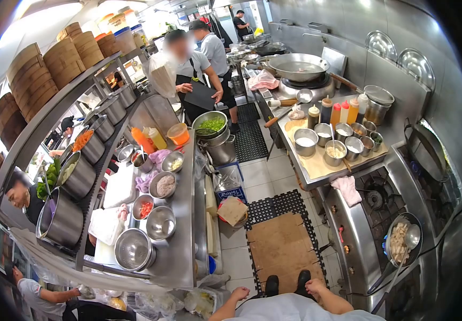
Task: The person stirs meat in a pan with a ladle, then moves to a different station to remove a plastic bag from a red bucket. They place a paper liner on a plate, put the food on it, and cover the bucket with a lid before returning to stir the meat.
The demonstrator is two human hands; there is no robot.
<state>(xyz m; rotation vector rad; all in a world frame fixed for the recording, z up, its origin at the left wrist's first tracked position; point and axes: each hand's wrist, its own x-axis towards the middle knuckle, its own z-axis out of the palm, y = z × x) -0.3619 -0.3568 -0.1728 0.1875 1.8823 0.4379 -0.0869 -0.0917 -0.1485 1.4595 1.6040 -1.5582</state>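
My left hand (240,293) hangs low at my waist, its fingers loosely curled with nothing visible in them. On the other side of my pale apron, my right hand (315,287) is also curled, and no object shows in it. Both hands are apart from the counters. Beyond my right hand, on the stove, a wok (388,247) contains pale chunks of food (399,241), and a ladle (413,236) rests in it. Nearest my left hand is the steel prep counter (180,262), with an empty steel bowl (133,249) near its front end.
A cardboard sheet (281,247) covers the floor mat underfoot. Seasoning pots (334,152) and squeeze bottles (344,112) crowd the right counter. A co-worker (193,75) stands ahead holding a dark board. Stacked pots with chopped greens (211,124) border the aisle. Bamboo steamers (30,75) sit overhead.
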